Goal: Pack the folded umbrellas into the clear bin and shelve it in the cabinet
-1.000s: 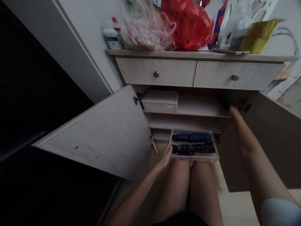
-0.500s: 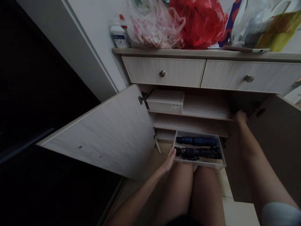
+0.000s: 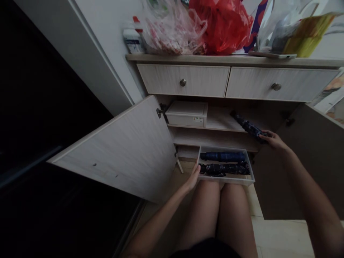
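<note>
the right hand [image 3: 272, 140] is closed around the thick end of a folded compact umbrella [image 3: 248, 126], dark navy with a faint pattern. that umbrella is held in the air above and to the right of the tray, not touching it. its long axis tilts from the right hand up and to the left, with the tip pointing into the cabinet over a shelf [image 3: 223, 122]. the left hand [image 3: 193, 178] is at the near left end of a white plastic tray [image 3: 227, 180], its fingers curled against the rim, and the tray sits just in front of the thighs [image 3: 206, 211]. two more folded umbrellas lie side by side in the tray, long axes running left to right: a blue umbrella [image 3: 222, 156] along the far side and a plaid umbrella [image 3: 224, 169] along the near side. the plaid umbrella's end lies just beside the left hand, which is the nearer hand to both. that makes three umbrellas, one held and two in the tray. the wood-grain cabinet [image 3: 182, 80] has two drawers with one round metal knob each, plus a left door [image 3: 113, 150] and a right door [image 3: 303, 179], both swung open. one white lidded box [image 3: 186, 114] stands on the shelf. on the cabinet top [image 3: 215, 59] are a red plastic bag [image 3: 220, 27], a clear bag with pink print [image 3: 172, 30], a white bottle [image 3: 131, 41] and a yellow-green packet [image 3: 306, 36].
</note>
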Motion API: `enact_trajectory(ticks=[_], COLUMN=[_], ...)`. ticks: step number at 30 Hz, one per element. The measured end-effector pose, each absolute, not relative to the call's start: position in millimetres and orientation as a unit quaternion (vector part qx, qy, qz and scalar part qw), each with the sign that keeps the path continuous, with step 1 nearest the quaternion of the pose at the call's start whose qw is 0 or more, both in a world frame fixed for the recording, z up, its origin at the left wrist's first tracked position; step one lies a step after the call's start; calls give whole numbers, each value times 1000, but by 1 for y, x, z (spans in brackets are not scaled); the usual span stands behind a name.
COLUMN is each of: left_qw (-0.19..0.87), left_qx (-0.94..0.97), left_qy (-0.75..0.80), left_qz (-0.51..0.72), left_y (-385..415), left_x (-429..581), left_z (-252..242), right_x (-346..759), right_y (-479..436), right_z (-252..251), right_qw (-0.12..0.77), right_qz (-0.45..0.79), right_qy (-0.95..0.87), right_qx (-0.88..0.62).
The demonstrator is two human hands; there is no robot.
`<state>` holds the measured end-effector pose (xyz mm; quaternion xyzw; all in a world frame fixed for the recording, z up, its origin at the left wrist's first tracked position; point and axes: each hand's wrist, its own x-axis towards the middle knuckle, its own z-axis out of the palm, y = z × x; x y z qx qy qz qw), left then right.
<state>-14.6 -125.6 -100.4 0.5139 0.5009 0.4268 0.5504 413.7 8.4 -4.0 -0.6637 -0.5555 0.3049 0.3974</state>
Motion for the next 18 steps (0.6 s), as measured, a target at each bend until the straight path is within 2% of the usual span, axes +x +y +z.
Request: enact_trajectory(ticks=[3,9,14,18], left_qw=[558,559,553,554], left_qx=[509,503,506,508], left_qy=[498,497,503,497], left_qz=[425,432,430,433], left_y=[-127,-130,-129,-128], left_x=[-14,-13,-12,-11], left_z=[-98,-91,-94,-98], right_x=[408,391,386,374], right_y=[-34,-88,-96,-95], right_z=[11,45,46,38], right_qw=[377,213,131,105], right_qz=[354,404,384,361], right_qy=[-626,-730,-786,-804], right_qx=[-584,-508,-466,-462])
